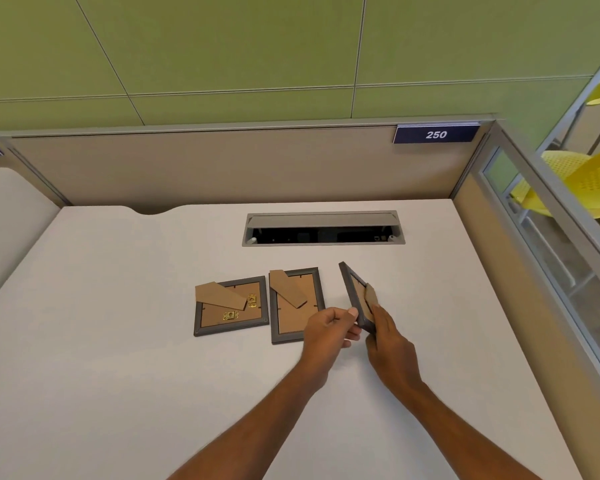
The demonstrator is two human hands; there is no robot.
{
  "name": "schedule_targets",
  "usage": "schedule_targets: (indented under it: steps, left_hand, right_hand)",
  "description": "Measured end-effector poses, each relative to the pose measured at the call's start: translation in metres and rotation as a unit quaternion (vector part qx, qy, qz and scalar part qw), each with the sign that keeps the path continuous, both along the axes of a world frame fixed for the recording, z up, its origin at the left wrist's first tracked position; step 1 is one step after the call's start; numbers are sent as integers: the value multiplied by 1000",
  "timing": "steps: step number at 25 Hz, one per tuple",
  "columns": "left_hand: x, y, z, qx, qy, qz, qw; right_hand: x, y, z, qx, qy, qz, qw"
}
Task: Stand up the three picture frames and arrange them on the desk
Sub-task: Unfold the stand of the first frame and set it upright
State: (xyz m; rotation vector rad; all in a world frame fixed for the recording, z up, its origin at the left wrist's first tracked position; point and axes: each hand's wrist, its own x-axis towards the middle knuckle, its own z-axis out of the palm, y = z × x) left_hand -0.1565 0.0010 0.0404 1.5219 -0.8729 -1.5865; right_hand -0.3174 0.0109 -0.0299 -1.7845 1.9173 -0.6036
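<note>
Three small dark grey picture frames with brown cardboard backs are on the white desk (pixel 118 341). The left frame (pixel 231 306) lies face down, its easel flap folded across it, brass hangers showing. Beside it the middle frame (pixel 296 304) also lies face down with its flap. The right frame (pixel 355 296) is tilted up on edge, back toward me, held by both hands. My left hand (pixel 329 329) pinches its near lower corner. My right hand (pixel 390 341) grips its lower right side, fingers by the cardboard easel flap (pixel 370 301).
A recessed cable tray (pixel 323 228) with its lid open sits in the desk behind the frames. Beige cubicle panels (pixel 222 164) close the back and right sides. A "250" sign (pixel 436 134) hangs on the back panel. Yellow chairs (pixel 582 181) stand beyond the right panel.
</note>
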Motion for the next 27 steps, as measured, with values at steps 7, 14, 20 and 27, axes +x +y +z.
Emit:
schedule_targets:
  steps: [7,14,20,27]
  left_hand:
    - [-13,-6,2,12,21,-60,998]
    - [7,-34,-6,30,-34,-23,999]
    - [10,-56,-9,-6,-79,-33,996]
    - [10,-76,-17,-32,-108,-106,988]
  right_hand:
    - [-25,-10,8,-7,-70,-74,995]
    - [-54,-39,28,27,-187,-108,976]
    - [-67,-53,45,101,-361,-110,921]
    - [-76,-61,47,166,-365,-68,914]
